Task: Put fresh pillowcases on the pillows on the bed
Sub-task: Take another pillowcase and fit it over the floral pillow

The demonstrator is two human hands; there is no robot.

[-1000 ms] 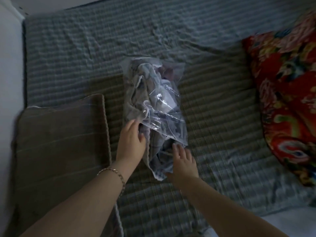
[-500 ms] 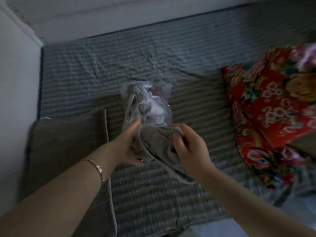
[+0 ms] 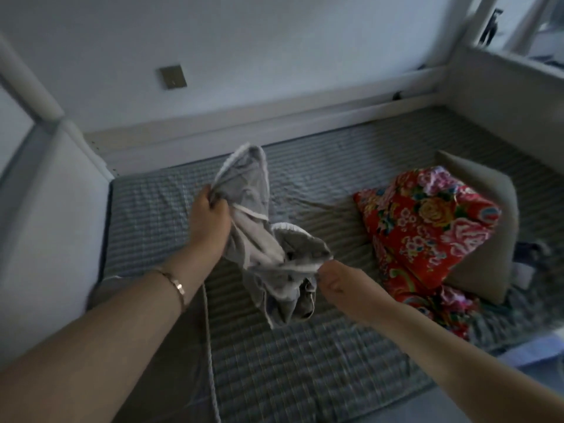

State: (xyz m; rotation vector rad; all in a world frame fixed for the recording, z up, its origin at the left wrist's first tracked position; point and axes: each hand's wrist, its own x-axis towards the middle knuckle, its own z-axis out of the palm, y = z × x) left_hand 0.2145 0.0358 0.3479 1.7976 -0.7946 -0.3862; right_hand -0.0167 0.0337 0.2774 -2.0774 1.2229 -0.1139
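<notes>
Both hands hold a grey pillowcase (image 3: 268, 257) up over the middle of the bed (image 3: 320, 355): left hand (image 3: 210, 221) grips one bunched end, right hand (image 3: 334, 280) pinches a white-trimmed edge. A floral pillow (image 3: 427, 227) lies toward the bed's right edge.

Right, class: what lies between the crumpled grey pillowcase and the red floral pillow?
Head view: only bare grey striped bed cover between the grey pillowcase and the red floral pillow.

The crumpled grey cloth pillowcase (image 3: 259, 239) with white piped edges, at frame centre, looks soft and matt. The grey striped bed cover (image 3: 305, 361) is ribbed, wrinkled cloth. The red flowered pillow (image 3: 427, 227) at right is printed cloth. The thin gold-coloured bracelet (image 3: 178, 285) at lower left gleams like metal.
</notes>
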